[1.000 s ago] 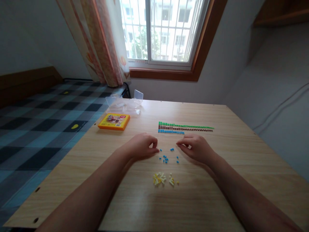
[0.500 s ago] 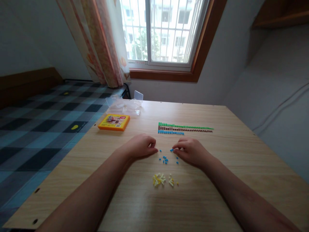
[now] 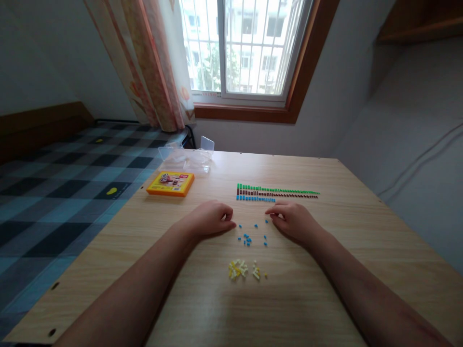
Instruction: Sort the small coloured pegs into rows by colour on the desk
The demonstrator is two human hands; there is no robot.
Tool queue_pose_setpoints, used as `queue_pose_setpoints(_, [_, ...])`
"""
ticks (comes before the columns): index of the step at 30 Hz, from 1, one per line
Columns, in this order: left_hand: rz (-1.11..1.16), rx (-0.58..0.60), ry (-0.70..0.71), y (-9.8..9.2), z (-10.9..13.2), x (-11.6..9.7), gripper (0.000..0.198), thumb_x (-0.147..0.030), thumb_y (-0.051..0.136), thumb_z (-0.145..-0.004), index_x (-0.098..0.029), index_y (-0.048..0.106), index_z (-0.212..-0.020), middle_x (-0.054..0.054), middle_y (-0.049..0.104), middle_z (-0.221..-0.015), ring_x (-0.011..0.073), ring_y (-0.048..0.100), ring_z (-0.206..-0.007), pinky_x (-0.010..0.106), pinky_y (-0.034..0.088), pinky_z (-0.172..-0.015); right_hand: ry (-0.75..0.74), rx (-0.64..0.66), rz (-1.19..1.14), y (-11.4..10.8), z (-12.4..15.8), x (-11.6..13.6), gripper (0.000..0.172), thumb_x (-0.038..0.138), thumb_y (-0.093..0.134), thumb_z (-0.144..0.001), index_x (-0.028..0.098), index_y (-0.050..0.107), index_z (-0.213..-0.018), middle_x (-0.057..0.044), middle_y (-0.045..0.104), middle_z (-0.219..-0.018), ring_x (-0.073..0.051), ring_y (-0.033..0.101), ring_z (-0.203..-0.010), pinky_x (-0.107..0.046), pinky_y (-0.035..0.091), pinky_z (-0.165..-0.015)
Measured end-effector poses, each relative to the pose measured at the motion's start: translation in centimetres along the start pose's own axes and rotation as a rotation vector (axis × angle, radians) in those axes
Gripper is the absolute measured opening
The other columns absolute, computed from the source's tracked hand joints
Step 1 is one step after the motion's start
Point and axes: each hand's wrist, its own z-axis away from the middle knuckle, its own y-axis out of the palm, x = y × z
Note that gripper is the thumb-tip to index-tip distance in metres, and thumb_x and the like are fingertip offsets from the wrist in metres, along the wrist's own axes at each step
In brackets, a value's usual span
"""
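My left hand rests on the table with its fingers curled in and nothing visible in them. Its thumb tip lies just left of a small blue building brick. My right hand is at the right of the loose bricks, its index finger stretched out and thumb apart, holding nothing visible. Close under its fingertips lies one blue brick, with another blue brick farther left. Between the hands and nearer to me is a loose cluster of blue bricks.
Beyond my hands run rows of green bricks, brown bricks and blue bricks. Yellow and cream bricks lie nearer me. A yellow-orange box and clear plastic packaging sit at the table's far left.
My right hand has moved slightly right and away from me, its fingers parting from the blue bricks. Two blue bricks by it now lie apart. My left hand stays still.
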Motion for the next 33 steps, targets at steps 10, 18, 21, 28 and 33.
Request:
queue_pose_setpoints(10, [-0.01,0.055,-0.034,-0.7,0.0,-0.5,0.024,-0.041,0.062,-0.083,-0.021,0.065,-0.07,0.002,0.067,-0.072,0.0165,0.054,-0.065,0.028,0.032,-0.059,0.049,0.097,0.008,-0.4,-0.1,1.2,0.006,0.027,0.07,-0.086,0.023,0.075,-0.082,0.0,0.069,-0.081,-0.014,0.059,-0.072,-0.026,0.041,-0.067])
queue_pose_setpoints(18, [-0.017,0.047,-0.026,-0.4,-0.1,-0.2,0.025,-0.041,0.062,-0.083,-0.021,0.063,-0.069,0.001,0.065,-0.069,0.0161,0.053,-0.063,0.028,0.031,-0.058,0.049,0.103,0.076,-0.4,-0.2,0.3,0.013,0.028,0.066,-0.09,0.024,0.076,-0.084,0.0,0.074,-0.084,-0.016,0.064,-0.077,-0.027,0.042,-0.07])
queue_pose_setpoints(21, [-0.024,0.047,-0.026,-0.5,0.0,-0.3,0.025,-0.041,0.061,-0.084,-0.021,0.062,-0.069,0.002,0.066,-0.07,0.0164,0.053,-0.064,0.029,0.03,-0.058,0.101,0.023,0.118,-1.2,-0.2,-0.9,0.014,0.027,0.064,-0.09,0.024,0.077,-0.085,-0.001,0.075,-0.087,-0.017,0.065,-0.079,-0.027,0.042,-0.07])
queue_pose_setpoints(28, [-0.033,0.068,-0.036,-0.9,0.0,-0.7,0.029,-0.042,0.06,-0.085,-0.02,0.059,-0.066,0.002,0.064,-0.068,0.0164,0.052,-0.062,0.029,0.029,-0.058,0.249,-0.045,0.191,-1.6,-0.9,-4.5,0.018,0.03,0.061,-0.092,0.024,0.077,-0.088,-0.003,0.077,-0.091,-0.02,0.067,-0.081,-0.029,0.044,-0.072])
queue_pose_setpoints(33, [-0.035,0.046,-0.032,-0.5,-0.1,-0.4,0.029,-0.042,0.06,-0.084,-0.021,0.057,-0.065,0.002,0.063,-0.067,0.0166,0.051,-0.062,0.029,0.028,-0.057,0.261,-0.054,0.211,-0.3,-1.6,-5.1,0.018,0.029,0.06,-0.094,0.024,0.077,-0.092,-0.003,0.076,-0.097,-0.02,0.067,-0.088,-0.029,0.045,-0.076])
